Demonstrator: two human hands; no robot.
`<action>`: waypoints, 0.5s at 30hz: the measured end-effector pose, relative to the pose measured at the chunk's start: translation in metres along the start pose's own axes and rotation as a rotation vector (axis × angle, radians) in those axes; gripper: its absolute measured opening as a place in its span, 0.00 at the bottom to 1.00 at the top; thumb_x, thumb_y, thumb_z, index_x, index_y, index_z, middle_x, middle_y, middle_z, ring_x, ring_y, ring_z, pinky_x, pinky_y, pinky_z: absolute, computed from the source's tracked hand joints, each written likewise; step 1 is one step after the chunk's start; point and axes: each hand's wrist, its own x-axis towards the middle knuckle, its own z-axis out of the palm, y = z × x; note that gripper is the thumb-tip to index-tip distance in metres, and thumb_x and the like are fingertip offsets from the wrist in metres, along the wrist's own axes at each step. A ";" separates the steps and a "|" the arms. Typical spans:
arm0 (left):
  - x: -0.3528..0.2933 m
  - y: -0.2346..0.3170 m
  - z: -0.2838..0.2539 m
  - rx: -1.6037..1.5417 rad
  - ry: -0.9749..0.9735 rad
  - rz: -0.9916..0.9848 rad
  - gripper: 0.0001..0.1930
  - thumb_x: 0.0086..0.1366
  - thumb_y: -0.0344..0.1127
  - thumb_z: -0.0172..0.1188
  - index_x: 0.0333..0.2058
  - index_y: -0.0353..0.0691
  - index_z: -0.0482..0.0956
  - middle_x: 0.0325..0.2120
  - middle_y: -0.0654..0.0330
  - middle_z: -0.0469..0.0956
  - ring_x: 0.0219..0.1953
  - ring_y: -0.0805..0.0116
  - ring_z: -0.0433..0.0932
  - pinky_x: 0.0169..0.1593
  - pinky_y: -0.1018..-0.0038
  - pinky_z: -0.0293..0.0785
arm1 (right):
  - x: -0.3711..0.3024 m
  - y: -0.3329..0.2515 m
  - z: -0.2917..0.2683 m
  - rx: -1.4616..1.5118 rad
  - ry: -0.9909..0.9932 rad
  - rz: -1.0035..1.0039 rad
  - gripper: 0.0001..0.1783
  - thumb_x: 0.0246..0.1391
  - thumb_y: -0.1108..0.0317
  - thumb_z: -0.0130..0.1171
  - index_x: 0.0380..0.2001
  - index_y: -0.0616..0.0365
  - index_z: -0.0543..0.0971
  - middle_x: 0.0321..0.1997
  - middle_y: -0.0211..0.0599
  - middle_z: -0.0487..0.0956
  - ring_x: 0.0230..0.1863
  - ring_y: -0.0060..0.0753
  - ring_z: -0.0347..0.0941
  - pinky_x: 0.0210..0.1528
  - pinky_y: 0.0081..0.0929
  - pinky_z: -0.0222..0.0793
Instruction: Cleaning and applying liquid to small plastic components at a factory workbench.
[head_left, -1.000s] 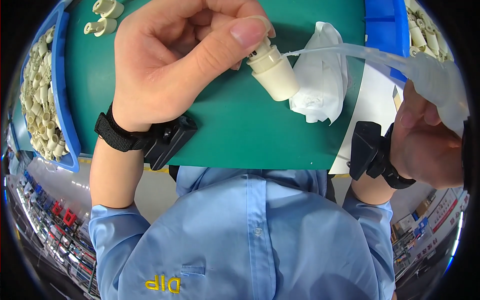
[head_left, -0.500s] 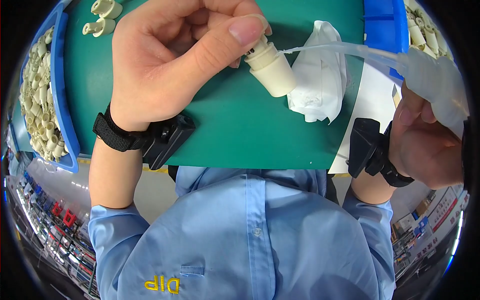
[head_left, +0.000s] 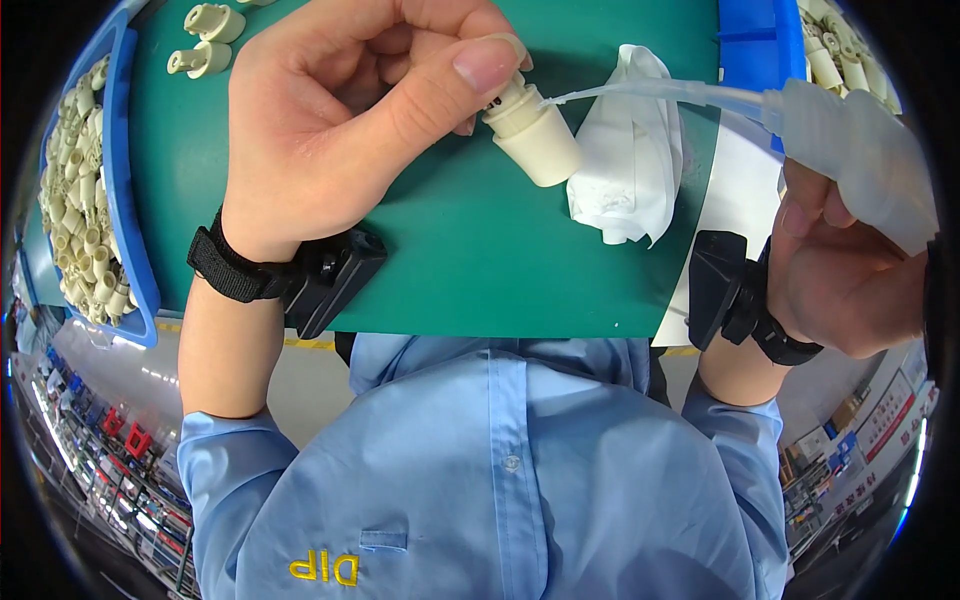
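Here, the left hand pinches a cream plastic fitting by its narrow end above the table, grip closed, leaving the collar exposed to the nozzle of a squeeze bottle held sideways in the curled right hand.

Over a green work mat, the person's left hand pinches a cream plastic cylinder between thumb and fingers, its wider end tilted down to the right. The right hand, at the right edge, grips a translucent squeeze bottle whose long thin nozzle points left, its tip at the cylinder's collar. Behind the nozzle lies a crumpled white wrapper. Similar cream parts stand at upper left; a blue bin full of them lines the left side.
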 end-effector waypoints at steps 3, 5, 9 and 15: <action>-0.003 -0.003 0.000 0.000 0.015 0.005 0.12 0.68 0.36 0.57 0.40 0.31 0.78 0.27 0.62 0.77 0.17 0.85 0.64 0.22 0.87 0.60 | 0.000 0.000 0.001 -0.027 0.015 -0.011 0.19 0.66 0.53 0.42 0.44 0.56 0.75 0.34 0.46 0.81 0.34 0.46 0.81 0.31 0.37 0.80; -0.002 -0.003 0.000 -0.003 0.020 0.007 0.12 0.68 0.36 0.57 0.41 0.31 0.78 0.27 0.62 0.77 0.17 0.85 0.64 0.22 0.87 0.59 | -0.001 0.001 -0.001 -0.047 0.025 -0.016 0.19 0.66 0.54 0.42 0.44 0.56 0.75 0.35 0.46 0.81 0.35 0.47 0.81 0.31 0.38 0.80; -0.002 -0.003 -0.001 0.001 0.000 0.000 0.12 0.68 0.36 0.57 0.41 0.31 0.78 0.27 0.62 0.77 0.17 0.85 0.64 0.22 0.87 0.60 | 0.000 0.002 0.002 -0.082 0.044 -0.028 0.18 0.66 0.55 0.42 0.43 0.56 0.75 0.35 0.46 0.81 0.36 0.48 0.81 0.32 0.39 0.81; -0.002 -0.004 -0.001 0.003 0.018 -0.012 0.13 0.68 0.37 0.58 0.40 0.31 0.78 0.26 0.63 0.76 0.17 0.85 0.64 0.22 0.87 0.59 | -0.003 0.005 -0.007 -0.134 0.072 -0.045 0.18 0.66 0.56 0.42 0.43 0.56 0.76 0.36 0.46 0.82 0.37 0.49 0.82 0.33 0.41 0.82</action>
